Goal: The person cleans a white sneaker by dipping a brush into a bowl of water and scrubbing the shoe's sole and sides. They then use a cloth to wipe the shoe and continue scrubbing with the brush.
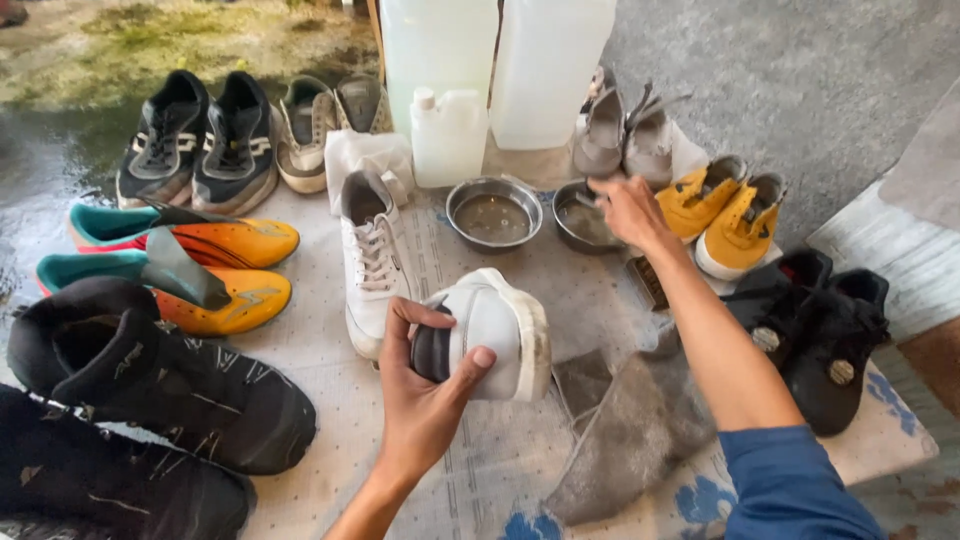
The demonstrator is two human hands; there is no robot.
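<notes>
Landmark: white sneaker [495, 335], held sole-out over the cloth-covered tabletop [330, 395].

Behind it, two tall translucent white jugs [545, 70] stand upright; no labels legible. A smaller white jug [447, 135] stands in front of them.

Left hand [425, 395] wraps the sneaker's heel, thumb across the sole; long axis runs left to right.

Right hand [625, 205], beyond and right of the sneaker, fingers pinched together over the right steel bowl [583, 220]; what they pinch, cannot tell. Left steel bowl [494, 213] lies directly behind the sneaker.
</notes>
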